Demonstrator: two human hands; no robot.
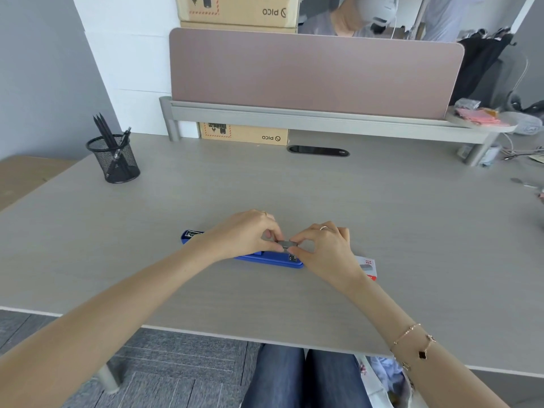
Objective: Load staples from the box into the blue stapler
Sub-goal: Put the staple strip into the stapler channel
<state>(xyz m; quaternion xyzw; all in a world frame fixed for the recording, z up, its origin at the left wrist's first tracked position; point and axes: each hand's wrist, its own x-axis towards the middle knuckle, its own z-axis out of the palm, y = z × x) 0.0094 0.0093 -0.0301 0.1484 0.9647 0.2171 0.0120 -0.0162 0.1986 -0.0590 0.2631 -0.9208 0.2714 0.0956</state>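
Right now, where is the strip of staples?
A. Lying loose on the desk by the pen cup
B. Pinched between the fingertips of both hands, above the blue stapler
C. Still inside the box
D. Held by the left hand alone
B: the staple strip is pinched at either end by the left hand and right hand, just above the open blue stapler.

Left hand and right hand, fingertips pinched together.

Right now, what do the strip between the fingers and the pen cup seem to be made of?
The staple strip looks like bare metal: grey with a dull shine. The pen cup looks like black wire mesh, probably painted metal: you can see through its wall to the pencils inside.
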